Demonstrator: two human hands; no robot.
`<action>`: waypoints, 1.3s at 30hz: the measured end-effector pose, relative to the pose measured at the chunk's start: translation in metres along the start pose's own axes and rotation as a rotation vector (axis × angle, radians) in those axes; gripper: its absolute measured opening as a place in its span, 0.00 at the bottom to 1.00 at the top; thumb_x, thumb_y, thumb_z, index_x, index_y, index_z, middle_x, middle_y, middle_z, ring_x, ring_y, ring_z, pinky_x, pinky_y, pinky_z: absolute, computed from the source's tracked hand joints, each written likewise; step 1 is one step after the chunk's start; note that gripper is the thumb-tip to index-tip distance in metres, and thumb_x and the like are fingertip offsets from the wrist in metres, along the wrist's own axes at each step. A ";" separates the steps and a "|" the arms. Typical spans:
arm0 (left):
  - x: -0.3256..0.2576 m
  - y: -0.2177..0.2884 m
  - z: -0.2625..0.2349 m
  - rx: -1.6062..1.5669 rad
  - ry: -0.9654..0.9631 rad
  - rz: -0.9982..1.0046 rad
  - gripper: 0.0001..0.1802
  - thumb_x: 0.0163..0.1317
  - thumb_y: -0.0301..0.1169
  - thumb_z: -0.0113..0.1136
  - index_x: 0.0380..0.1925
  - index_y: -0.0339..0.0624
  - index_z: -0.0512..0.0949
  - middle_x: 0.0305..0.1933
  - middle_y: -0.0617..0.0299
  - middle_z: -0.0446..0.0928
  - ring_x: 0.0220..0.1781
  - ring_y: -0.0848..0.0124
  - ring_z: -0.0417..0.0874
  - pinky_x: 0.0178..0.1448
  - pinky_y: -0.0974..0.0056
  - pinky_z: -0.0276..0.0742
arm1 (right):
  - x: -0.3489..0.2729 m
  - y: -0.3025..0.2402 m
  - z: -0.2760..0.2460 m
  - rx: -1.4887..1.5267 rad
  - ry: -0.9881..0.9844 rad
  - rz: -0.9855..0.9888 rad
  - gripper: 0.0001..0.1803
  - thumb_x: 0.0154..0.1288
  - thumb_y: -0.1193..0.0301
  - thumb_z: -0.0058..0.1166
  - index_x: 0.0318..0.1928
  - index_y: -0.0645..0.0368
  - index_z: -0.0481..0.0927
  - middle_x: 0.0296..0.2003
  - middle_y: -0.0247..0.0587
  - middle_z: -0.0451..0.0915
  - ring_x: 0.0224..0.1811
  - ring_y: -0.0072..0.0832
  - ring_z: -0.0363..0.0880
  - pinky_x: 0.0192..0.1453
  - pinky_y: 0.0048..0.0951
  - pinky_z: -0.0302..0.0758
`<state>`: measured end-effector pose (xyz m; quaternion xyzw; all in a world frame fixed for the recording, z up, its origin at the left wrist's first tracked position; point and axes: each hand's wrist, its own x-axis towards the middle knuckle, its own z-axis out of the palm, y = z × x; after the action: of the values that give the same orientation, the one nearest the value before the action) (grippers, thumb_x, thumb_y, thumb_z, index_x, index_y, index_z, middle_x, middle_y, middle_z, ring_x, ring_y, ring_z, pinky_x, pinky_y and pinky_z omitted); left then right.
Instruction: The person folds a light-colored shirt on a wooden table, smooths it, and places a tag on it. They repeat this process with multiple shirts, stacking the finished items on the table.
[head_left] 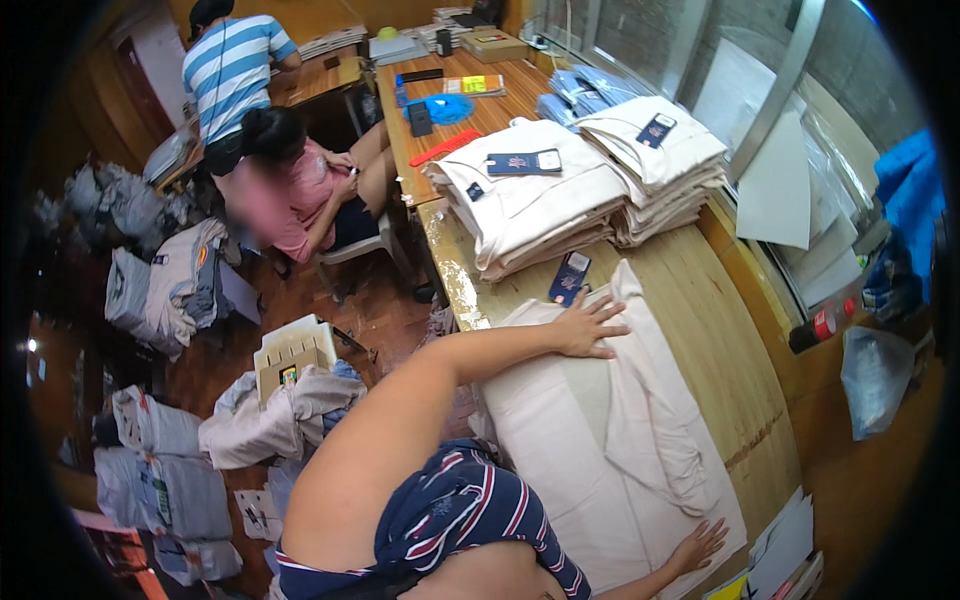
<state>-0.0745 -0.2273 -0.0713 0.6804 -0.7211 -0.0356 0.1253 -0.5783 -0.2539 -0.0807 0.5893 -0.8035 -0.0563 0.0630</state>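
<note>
A cream garment (560, 470) lies spread over the wooden table in front of me, with a long narrow part like a sleeve (650, 430) laid along it. My left hand (590, 325) presses flat on its far end, fingers spread. Just beyond those fingers is a dark blue hang tag (570, 278). My right hand (700, 547) rests on the garment's near right corner, its fingers stretched out and apart. Neither hand grips anything. Behind the garment stand two stacks of folded cream garments, a left stack (540, 205) and a right stack (655, 150), with dark tags on top.
Blue packets (590, 92) and a red strip (447, 147) lie farther back. A seated person in pink (300, 195) and a standing person in stripes (235, 70) are at the left. Bundled clothes (165, 450) fill the floor. A dark bottle (825, 325) lies by the window.
</note>
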 end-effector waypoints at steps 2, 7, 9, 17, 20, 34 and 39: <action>0.027 -0.006 0.011 -0.026 0.071 -0.015 0.34 0.54 0.64 0.32 0.59 0.67 0.57 0.67 0.57 0.44 0.69 0.55 0.42 0.62 0.35 0.28 | 0.038 -0.013 0.003 0.043 0.040 -0.059 0.28 0.64 0.46 0.26 0.63 0.33 0.48 0.66 0.25 0.43 0.66 0.34 0.45 0.60 0.58 0.47; 0.056 0.023 -0.008 -0.040 0.249 -0.051 0.30 0.54 0.52 0.46 0.57 0.61 0.61 0.64 0.54 0.53 0.66 0.54 0.50 0.64 0.44 0.39 | 0.049 -0.009 -0.016 0.085 0.088 -0.233 0.26 0.63 0.55 0.34 0.62 0.36 0.53 0.65 0.29 0.46 0.66 0.33 0.45 0.60 0.58 0.45; 0.003 0.018 -0.014 -0.337 0.448 -0.110 0.26 0.54 0.39 0.49 0.54 0.47 0.63 0.58 0.51 0.61 0.59 0.54 0.60 0.61 0.54 0.54 | 0.007 0.030 -0.017 0.132 0.017 -0.321 0.26 0.61 0.60 0.41 0.61 0.39 0.56 0.64 0.32 0.50 0.66 0.33 0.45 0.60 0.57 0.45; -0.200 -0.019 -0.002 0.082 0.462 -0.436 0.30 0.45 0.18 0.53 0.52 0.30 0.57 0.54 0.47 0.53 0.57 0.57 0.58 0.62 0.58 0.52 | -0.207 0.094 -0.071 0.295 -0.220 -0.337 0.47 0.33 0.55 0.65 0.59 0.42 0.59 0.63 0.44 0.48 0.66 0.43 0.43 0.62 0.53 0.44; -0.196 -0.011 0.015 -0.254 0.828 -0.724 0.27 0.43 0.11 0.43 0.48 0.33 0.57 0.48 0.53 0.55 0.53 0.62 0.60 0.60 0.62 0.55 | -0.246 0.090 -0.021 0.141 0.041 -0.256 0.43 0.36 0.63 0.65 0.57 0.36 0.60 0.63 0.44 0.46 0.66 0.45 0.43 0.61 0.59 0.43; -0.222 -0.002 -0.017 -0.835 -1.062 -0.480 0.31 0.43 0.27 0.65 0.49 0.31 0.66 0.44 0.60 0.73 0.43 0.72 0.71 0.49 0.69 0.67 | -0.201 0.122 -0.025 0.205 0.121 -0.217 0.24 0.53 0.79 0.42 0.52 0.45 0.70 0.49 0.31 0.69 0.56 0.30 0.62 0.61 0.53 0.45; -0.221 -0.016 -0.138 -0.939 -1.248 -0.259 0.38 0.35 0.32 0.73 0.49 0.31 0.67 0.49 0.58 0.70 0.50 0.72 0.68 0.56 0.69 0.61 | -0.193 0.149 -0.042 0.388 0.236 -0.244 0.07 0.42 0.76 0.55 0.27 0.57 0.76 0.37 0.33 0.75 0.51 0.34 0.66 0.59 0.39 0.54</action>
<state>-0.0182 0.0070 0.0290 0.4891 -0.4830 -0.7255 -0.0335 -0.6537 -0.0256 -0.0211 0.6853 -0.7094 0.1609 0.0345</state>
